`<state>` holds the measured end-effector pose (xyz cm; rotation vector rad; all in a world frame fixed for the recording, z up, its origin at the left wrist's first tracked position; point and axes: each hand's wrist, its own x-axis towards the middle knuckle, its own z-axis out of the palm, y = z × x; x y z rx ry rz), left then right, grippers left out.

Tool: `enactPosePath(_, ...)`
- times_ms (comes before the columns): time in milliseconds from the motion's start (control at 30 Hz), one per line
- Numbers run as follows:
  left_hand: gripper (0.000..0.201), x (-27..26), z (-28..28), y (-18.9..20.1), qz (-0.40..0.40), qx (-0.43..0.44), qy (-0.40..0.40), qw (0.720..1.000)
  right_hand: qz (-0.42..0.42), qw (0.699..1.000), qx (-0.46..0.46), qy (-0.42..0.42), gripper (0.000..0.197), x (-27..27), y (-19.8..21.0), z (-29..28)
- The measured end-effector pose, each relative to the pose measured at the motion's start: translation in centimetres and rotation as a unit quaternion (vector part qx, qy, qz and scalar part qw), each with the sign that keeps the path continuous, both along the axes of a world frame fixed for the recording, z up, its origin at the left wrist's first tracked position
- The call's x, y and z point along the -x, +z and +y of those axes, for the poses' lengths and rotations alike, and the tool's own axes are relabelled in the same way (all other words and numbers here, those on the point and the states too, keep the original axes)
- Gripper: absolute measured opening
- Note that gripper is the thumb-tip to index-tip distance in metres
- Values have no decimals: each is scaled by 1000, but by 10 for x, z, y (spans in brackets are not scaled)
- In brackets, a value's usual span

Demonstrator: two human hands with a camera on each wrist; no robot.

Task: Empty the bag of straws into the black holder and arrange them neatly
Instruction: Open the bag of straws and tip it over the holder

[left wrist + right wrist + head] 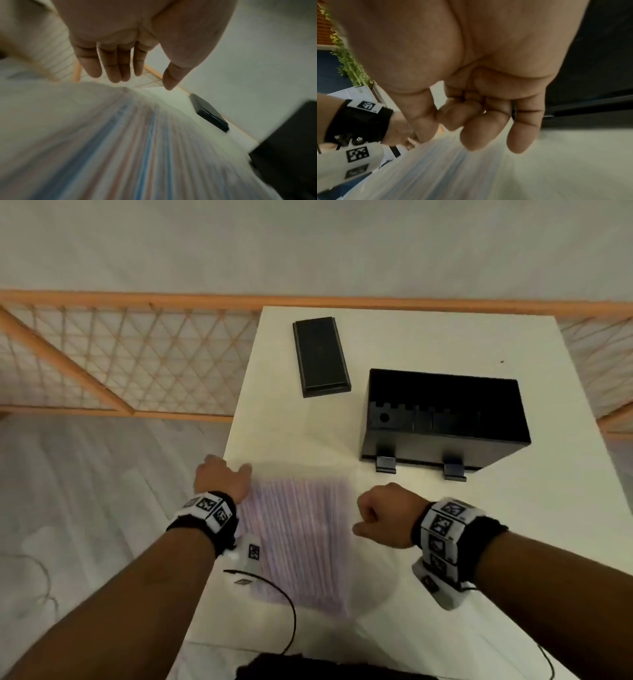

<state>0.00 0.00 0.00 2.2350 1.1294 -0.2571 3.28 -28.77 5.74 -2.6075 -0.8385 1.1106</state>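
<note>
Bag of straws [298, 542] lies flat on the counter [428, 577] nearest you. Your left hand [219, 481] hovers with fingers straight; your right hand [383, 515] is loosely curled, empty. Beyond: black holder [445, 419], lid [320, 356].

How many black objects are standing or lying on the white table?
2: the black holder at the right, open on top, and a flat black lid lying at the far left of it. Nothing else black shows on the table.
</note>
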Motion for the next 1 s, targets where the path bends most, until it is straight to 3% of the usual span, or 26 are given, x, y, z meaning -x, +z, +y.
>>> enactPosePath(67, 77, -8, 20, -12, 42, 44, 80, 995, -21, 999, -38, -18, 28, -13, -7, 32)
enactPosePath(167, 78, -21, 34, -23, 55, 91, 99, 989, -27, 995, -87, -46, 21, -28, -20, 80)
enactPosePath(333, 48, -29, 38, -31, -8, 117, 67, 991, -34, 995, -66, -72, 66, -49, -45, 156)
enactPosePath(400, 43, -27, 37, -31, -46, 130, 38, 990, 2, 996, -58, -70, 61, -54, -56, 189)
enactPosePath(467, 41, -25, 34, -29, -88, 160, 14, 983, 45, 995, -67, -56, 42, -56, -60, 211)
enactPosePath(567, 40, -20, 35, -30, -121, 173, 23, 977, 56, 996, -70, 24, 34, -64, -56, 222)
enactPosePath(733, 45, -15, 39, -39, -80, 105, 31, 991, 75, 996, -41, 38, 41, -72, -64, 175)
enactPosePath(800, 37, -15, 33, -34, -55, 39, -40, 997, 70, 997, -34, 29, 39, -66, -63, 158)
enactPosePath(867, 26, -15, 19, -20, -101, -6, -146, 984, 53, 998, -38, 22, 33, -59, -59, 150)
enactPosePath(900, 33, -16, 9, -13, -112, -14, -228, 967, 54, 997, -49, 9, 30, -56, -57, 147)
enactPosePath(967, 45, -19, -9, -8, -54, -22, -402, 914, 61, 996, -70, -17, 22, -51, -53, 143)
enactPosePath(1000, 42, -20, -15, -9, -26, -21, -443, 896, 69, 994, -76, -27, 19, -48, -51, 140)
